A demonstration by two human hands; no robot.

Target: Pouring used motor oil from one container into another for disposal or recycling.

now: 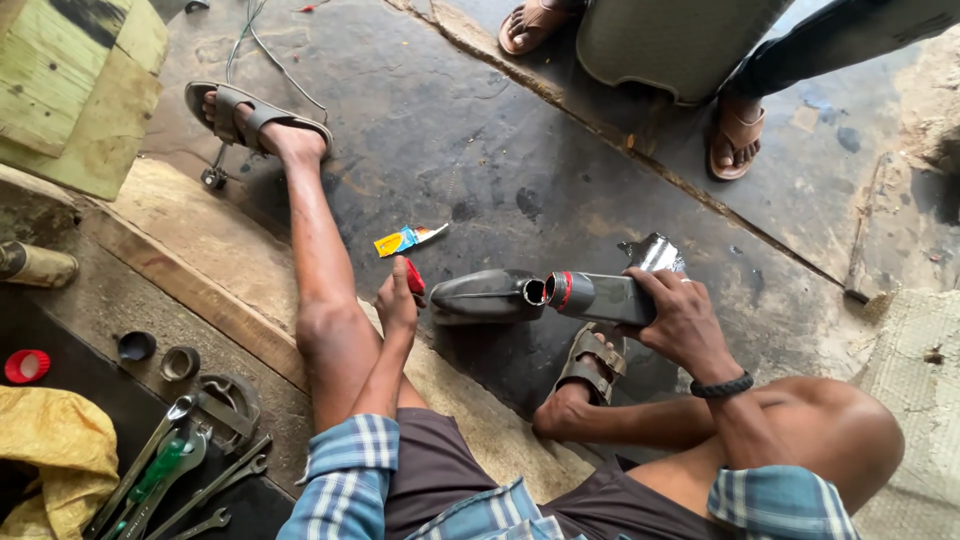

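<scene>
On the oily floor (pixel 480 150): right hand (pixel 685 320) gripped round grey bottle (pixel 600 297), mouth-to-mouth with lying dark bottle (pixel 487 297). Left hand (pixel 397 300) pinches red cap (pixel 414 280). Risk: mouths misalign, oil spills.

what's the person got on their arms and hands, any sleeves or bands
Both arms wear short blue-and-white checked sleeves, ending near the elbow. The right hand has a black braided band at its wrist. The left hand is bare: no glove, ring or watch shows.

I see two bottles (pixel 545 295) mouth to mouth on the floor (pixel 480 150) ahead, a tube (pixel 408 239) behind them, wrenches (pixel 175 480) far left.
</scene>
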